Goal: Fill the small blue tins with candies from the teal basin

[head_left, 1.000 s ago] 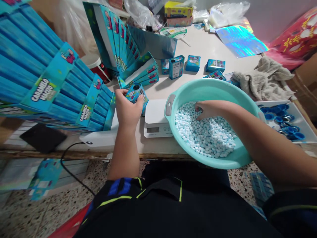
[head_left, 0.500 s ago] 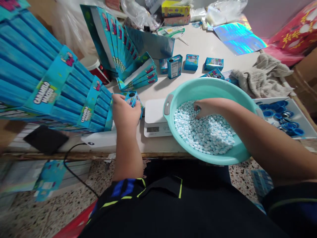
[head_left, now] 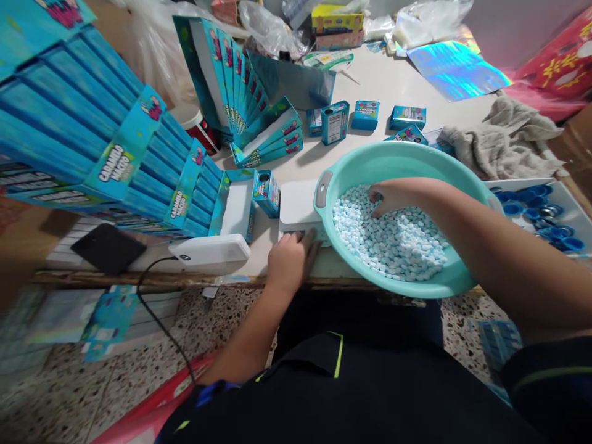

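My left hand rests on the front of a small white scale, fingers stretched over its display, holding nothing. A small blue candy box with a round hole in its top stands on the left part of the scale. My right hand is down in a teal basin full of small pale blue candies, fingers curled into the pile. What they hold is hidden.
Stacks of flat blue cartons lean at the left, more fanned cartons behind. Filled small boxes stand mid-table, a grey cloth and a tray of blue caps at right. A white device with a cable lies near the front edge.
My left hand set the small blue box on the scale, let go, and moved back to the scale's front. My right hand stayed in the candies.
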`<action>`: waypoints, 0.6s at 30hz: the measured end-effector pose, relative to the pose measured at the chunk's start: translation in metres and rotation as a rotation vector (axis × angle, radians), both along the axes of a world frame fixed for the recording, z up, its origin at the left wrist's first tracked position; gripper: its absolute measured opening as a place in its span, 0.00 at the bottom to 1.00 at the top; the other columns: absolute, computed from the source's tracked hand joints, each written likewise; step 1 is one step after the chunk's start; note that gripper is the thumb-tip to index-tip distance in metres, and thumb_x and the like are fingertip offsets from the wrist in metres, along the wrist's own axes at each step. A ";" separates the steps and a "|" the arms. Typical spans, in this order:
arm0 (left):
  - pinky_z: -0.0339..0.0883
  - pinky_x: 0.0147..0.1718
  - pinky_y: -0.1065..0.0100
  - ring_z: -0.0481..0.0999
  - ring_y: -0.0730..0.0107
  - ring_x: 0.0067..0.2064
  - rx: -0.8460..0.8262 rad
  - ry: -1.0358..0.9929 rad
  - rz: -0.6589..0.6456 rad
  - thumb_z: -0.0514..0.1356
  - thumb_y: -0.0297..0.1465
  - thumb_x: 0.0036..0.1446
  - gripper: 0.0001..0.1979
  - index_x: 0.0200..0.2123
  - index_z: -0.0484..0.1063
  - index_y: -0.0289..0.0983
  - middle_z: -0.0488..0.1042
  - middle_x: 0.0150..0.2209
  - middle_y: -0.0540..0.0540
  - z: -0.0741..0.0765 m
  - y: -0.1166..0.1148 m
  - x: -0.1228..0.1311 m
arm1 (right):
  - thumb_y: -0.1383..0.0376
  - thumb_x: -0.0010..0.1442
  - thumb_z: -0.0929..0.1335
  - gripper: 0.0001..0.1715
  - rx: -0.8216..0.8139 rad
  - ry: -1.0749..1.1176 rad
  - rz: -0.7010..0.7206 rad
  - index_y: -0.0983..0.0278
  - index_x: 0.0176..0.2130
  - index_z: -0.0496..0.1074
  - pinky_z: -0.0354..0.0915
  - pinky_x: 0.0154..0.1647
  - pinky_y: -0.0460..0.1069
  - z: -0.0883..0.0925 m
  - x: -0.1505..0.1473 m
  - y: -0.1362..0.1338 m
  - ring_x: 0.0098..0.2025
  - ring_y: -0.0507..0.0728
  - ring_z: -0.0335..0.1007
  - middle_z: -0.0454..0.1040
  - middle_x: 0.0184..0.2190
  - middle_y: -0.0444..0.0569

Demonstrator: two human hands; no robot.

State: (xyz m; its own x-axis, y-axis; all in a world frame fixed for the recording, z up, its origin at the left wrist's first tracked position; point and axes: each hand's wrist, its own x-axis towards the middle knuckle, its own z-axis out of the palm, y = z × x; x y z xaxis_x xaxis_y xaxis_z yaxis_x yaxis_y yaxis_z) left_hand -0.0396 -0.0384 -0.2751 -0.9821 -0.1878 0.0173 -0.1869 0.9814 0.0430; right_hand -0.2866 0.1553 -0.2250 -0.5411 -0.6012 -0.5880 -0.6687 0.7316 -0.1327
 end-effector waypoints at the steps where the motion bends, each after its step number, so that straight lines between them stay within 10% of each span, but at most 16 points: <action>1: 0.67 0.37 0.61 0.78 0.54 0.46 -0.017 -0.015 -0.014 0.51 0.38 0.75 0.20 0.60 0.76 0.40 0.79 0.44 0.40 -0.002 0.001 0.001 | 0.61 0.64 0.74 0.22 -0.011 0.010 0.009 0.68 0.54 0.73 0.53 0.34 0.49 0.000 0.000 0.001 0.33 0.54 0.64 0.76 0.41 0.52; 18: 0.69 0.36 0.60 0.76 0.49 0.50 -0.041 -0.368 -0.104 0.47 0.22 0.68 0.23 0.58 0.74 0.33 0.72 0.56 0.29 0.027 0.037 -0.001 | 0.57 0.69 0.70 0.28 0.162 0.050 0.120 0.70 0.62 0.67 0.62 0.38 0.53 0.002 0.011 -0.008 0.41 0.64 0.74 0.74 0.50 0.63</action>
State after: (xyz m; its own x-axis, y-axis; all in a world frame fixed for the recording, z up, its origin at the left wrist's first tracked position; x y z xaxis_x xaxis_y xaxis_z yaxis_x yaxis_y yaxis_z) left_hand -0.0404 -0.0010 -0.2479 -0.9378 -0.0936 -0.3344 -0.0822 0.9955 -0.0479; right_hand -0.2758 0.1477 -0.2231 -0.5019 -0.5629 -0.6567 -0.7553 0.6552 0.0156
